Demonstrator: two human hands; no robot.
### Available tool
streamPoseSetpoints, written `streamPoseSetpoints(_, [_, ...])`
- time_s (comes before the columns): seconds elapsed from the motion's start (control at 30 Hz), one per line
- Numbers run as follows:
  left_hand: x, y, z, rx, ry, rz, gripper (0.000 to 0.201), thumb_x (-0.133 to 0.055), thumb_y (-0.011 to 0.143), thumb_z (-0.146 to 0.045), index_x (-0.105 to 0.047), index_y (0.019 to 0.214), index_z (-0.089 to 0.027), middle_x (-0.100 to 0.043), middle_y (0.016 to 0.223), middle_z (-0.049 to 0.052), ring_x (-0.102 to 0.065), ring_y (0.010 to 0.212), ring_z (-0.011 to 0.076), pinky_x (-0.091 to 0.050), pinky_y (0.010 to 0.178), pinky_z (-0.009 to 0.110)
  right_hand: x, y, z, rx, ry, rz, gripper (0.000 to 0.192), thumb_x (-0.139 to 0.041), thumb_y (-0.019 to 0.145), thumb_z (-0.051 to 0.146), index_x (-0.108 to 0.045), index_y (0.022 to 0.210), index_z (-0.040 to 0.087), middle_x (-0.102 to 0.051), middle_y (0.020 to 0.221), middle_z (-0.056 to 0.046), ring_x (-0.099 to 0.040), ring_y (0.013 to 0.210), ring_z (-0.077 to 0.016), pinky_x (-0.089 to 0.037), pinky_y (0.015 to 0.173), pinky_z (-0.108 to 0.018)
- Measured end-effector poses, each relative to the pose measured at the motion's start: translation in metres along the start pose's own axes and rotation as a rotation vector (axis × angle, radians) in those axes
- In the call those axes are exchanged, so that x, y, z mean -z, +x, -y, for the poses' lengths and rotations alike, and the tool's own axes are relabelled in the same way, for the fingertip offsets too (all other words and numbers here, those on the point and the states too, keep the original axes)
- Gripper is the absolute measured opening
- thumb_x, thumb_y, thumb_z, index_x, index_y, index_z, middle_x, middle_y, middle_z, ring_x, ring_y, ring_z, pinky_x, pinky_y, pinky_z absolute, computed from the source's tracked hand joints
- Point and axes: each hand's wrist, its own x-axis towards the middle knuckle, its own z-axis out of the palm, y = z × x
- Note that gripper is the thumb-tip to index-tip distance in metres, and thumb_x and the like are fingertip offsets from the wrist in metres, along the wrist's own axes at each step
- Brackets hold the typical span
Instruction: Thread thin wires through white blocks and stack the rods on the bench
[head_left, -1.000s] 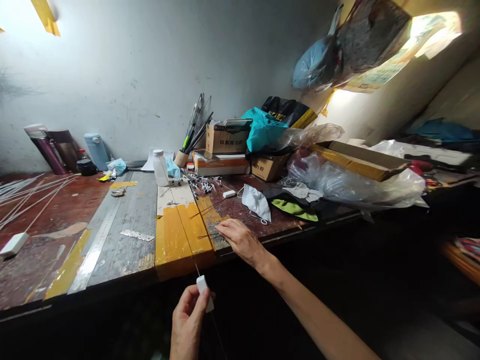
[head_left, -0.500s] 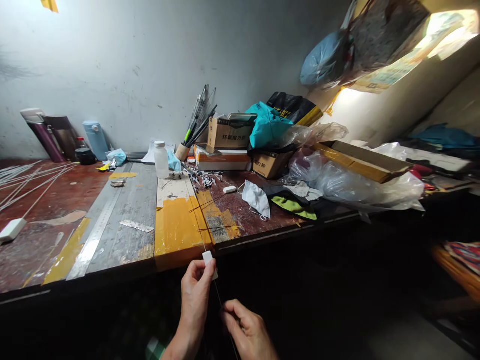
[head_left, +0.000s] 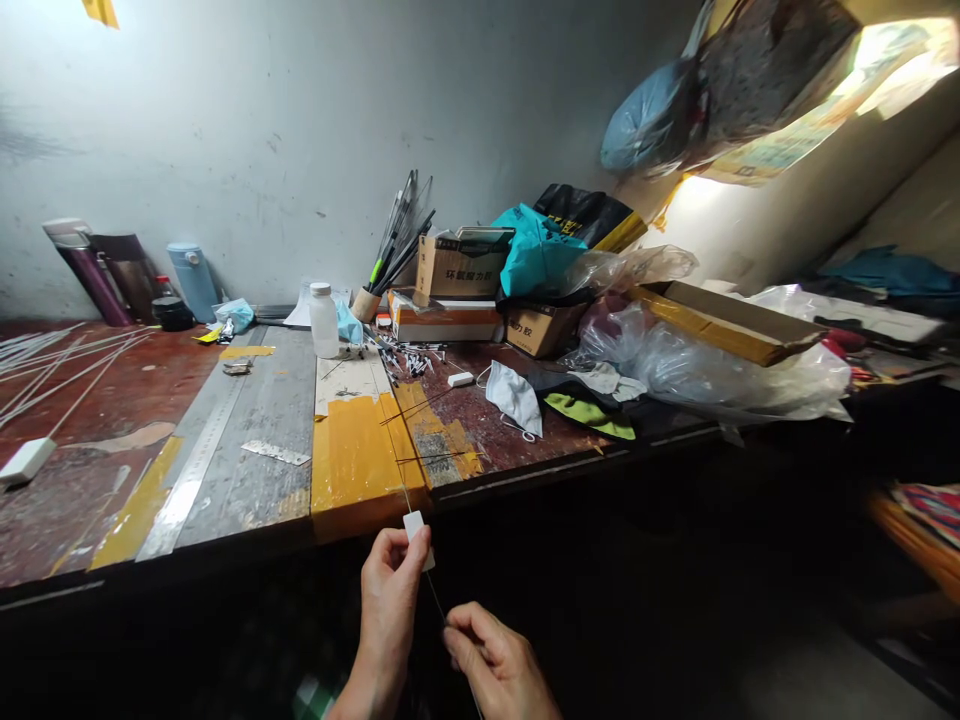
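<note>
In front of the bench edge, my left hand pinches a small white rectangular block between thumb and fingers. A thin rod comes out of the block's lower end, and a thin dark line runs from its upper end onto the bench. Lower and to the right, my right hand is closed with thumb and fingertips around the rod. Yellow tape covers the bench top just beyond the block, with a few thin dark rods lying on and beside it.
A steel ruler lies left on the worn bench, near another white block with a rod. Behind stand a white bottle and cardboard boxes. A white mask and plastic bags lie to the right.
Both hands stay in nearly the same place. The white block has shifted slightly downward with my left hand, and my right hand still pinches the rod.
</note>
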Motion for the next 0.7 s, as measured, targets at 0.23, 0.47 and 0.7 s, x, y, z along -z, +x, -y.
streamPoseSetpoints(0.23, [-0.003,0.0,-0.003,0.003,0.004,0.019,0.042,-0.075,0.065,-0.055,-0.06,0.063,-0.016,-0.055,0.061,0.0,-0.047,0.061,0.0142,-0.038,0.06,0.024,-0.004,0.0,-0.006,-0.025,0.084,0.036,0.031,-0.047,0.09,0.046,-0.058,0.084,0.018,-0.047,0.057,0.004,-0.038,0.05,-0.009,-0.03,0.05,-0.021])
streamPoseSetpoints(0.47, [-0.004,-0.002,-0.004,0.026,-0.001,0.034,0.043,-0.075,0.064,-0.055,-0.06,0.064,-0.015,-0.056,0.06,0.0,-0.047,0.06,0.0142,-0.038,0.059,0.024,0.001,0.001,0.001,-0.029,0.043,0.075,0.035,-0.04,0.093,0.044,-0.056,0.077,0.018,-0.049,0.056,0.003,-0.042,0.053,-0.0104,-0.032,0.052,-0.021])
streamPoseSetpoints(0.7, [-0.005,-0.01,-0.015,0.038,-0.041,0.096,0.039,-0.075,0.067,-0.051,-0.06,0.068,-0.015,-0.059,0.064,0.002,-0.051,0.065,0.0164,-0.039,0.062,0.025,-0.004,-0.003,-0.001,0.011,0.025,-0.015,0.032,-0.045,0.089,0.048,-0.052,0.077,0.02,-0.046,0.059,0.004,-0.043,0.054,-0.0105,-0.034,0.054,-0.021])
